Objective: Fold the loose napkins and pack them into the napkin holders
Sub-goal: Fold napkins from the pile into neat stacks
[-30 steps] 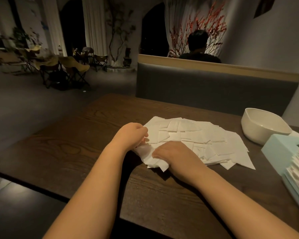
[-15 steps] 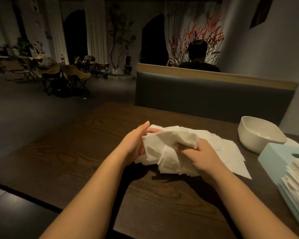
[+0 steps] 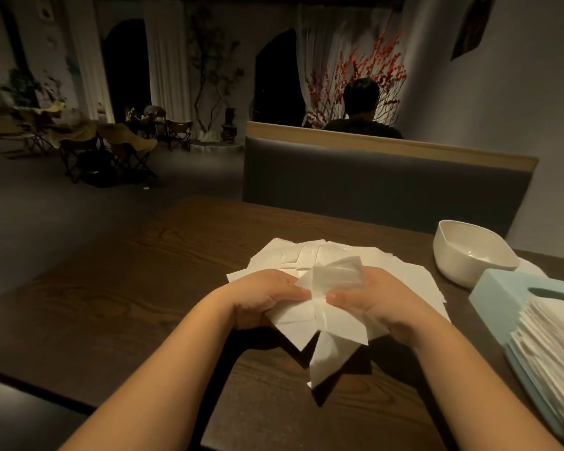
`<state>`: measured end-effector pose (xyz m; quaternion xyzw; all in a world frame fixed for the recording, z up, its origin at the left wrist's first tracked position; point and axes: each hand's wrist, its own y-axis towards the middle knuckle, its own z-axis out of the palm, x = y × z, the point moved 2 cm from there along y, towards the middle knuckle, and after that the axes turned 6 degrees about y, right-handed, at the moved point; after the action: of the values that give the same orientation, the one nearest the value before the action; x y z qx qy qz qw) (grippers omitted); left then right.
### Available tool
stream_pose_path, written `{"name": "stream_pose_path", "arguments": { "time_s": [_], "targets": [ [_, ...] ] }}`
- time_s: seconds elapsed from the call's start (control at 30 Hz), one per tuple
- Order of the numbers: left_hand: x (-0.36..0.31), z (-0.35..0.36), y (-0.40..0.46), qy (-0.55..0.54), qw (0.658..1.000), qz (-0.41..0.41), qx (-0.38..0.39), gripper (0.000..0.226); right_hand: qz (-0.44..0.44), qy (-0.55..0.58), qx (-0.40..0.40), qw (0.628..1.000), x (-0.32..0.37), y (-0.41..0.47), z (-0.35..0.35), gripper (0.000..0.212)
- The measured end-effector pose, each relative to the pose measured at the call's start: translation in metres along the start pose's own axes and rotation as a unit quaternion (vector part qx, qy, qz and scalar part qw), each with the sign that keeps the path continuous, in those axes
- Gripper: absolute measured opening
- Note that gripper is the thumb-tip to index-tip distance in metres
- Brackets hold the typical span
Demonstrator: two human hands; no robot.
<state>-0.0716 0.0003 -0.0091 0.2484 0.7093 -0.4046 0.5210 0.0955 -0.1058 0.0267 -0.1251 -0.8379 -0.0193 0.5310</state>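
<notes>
1. Left hand (image 3: 267, 297) and right hand (image 3: 376, 302) both pinch a bunch of white napkins (image 3: 329, 307), lifted off the dark wooden table (image 3: 127, 288).
2. Behind them, the loose napkin pile (image 3: 293, 255) lies flat.
3. Right edge: light blue napkin holder (image 3: 498, 297), packed with a napkin stack (image 3: 554, 346).
4. Beyond it, a white bowl (image 3: 469, 252).

The napkin holder (image 3: 515, 297) runs off the right edge, its far end unseen. Both forearms leave the bottom edge. The left hand (image 3: 261, 297) and right hand (image 3: 381, 304) cover the near part of the napkin pile (image 3: 306, 255); their fingertips vanish under the lifted napkins (image 3: 326, 314).
</notes>
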Motion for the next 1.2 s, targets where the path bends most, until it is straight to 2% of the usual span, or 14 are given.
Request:
{"name": "stream_pose_path", "arguments": {
  "time_s": [0.13, 0.23, 0.33, 0.4, 0.47, 0.57, 0.67, 0.73, 0.8, 0.9, 1.0, 1.2],
  "targets": [
    [0.000, 0.001, -0.001, -0.065, 0.997, 0.018, -0.045, 0.028, 0.021, 0.025, -0.034, 0.999, -0.006, 0.001, -0.010, 0.019],
    [-0.006, 0.012, -0.006, -0.172, 0.981, 0.016, -0.089, 0.027, 0.036, 0.055, -0.059, 0.996, -0.009, 0.001, -0.018, 0.034],
    [-0.007, 0.015, 0.005, -0.145, 0.973, 0.055, -0.172, 0.017, 0.033, 0.112, -0.075, 0.990, -0.009, 0.002, -0.021, 0.040],
    [-0.008, 0.020, 0.010, -0.114, 0.972, 0.067, -0.195, 0.021, 0.018, 0.130, -0.091, 0.987, -0.009, 0.003, -0.017, 0.035],
    [-0.012, 0.030, 0.010, -0.088, 0.975, 0.068, -0.192, 0.023, 0.004, 0.135, -0.111, 0.985, -0.010, 0.005, -0.011, 0.031],
    [-0.010, 0.040, 0.010, -0.118, 0.979, 0.062, -0.154, 0.025, -0.005, 0.109, -0.137, 0.985, -0.010, 0.009, -0.006, 0.030],
    [-0.005, 0.041, 0.017, -0.064, 0.987, 0.094, -0.118, 0.048, -0.016, 0.045, -0.148, 0.988, -0.010, 0.011, -0.004, 0.024],
    [-0.004, 0.042, 0.017, 0.019, 0.983, 0.125, -0.130, 0.043, -0.025, 0.032, -0.166, 0.985, -0.011, 0.012, -0.002, 0.017],
    [-0.004, 0.042, 0.018, 0.043, 0.979, 0.135, -0.149, 0.025, -0.026, 0.041, -0.172, 0.984, -0.011, 0.013, -0.001, 0.018],
    [-0.002, 0.039, 0.019, 0.001, 0.975, 0.139, -0.171, 0.020, 0.008, 0.142, -0.143, 0.979, -0.012, 0.011, -0.003, 0.032],
    [0.000, 0.035, 0.021, -0.072, 0.973, 0.122, -0.180, 0.022, 0.044, 0.207, -0.087, 0.973, -0.016, 0.007, -0.006, 0.012],
    [0.000, 0.031, 0.026, -0.161, 0.963, 0.099, -0.193, 0.019, 0.041, 0.197, -0.098, 0.975, -0.027, 0.008, -0.004, 0.013]
  ]
}}
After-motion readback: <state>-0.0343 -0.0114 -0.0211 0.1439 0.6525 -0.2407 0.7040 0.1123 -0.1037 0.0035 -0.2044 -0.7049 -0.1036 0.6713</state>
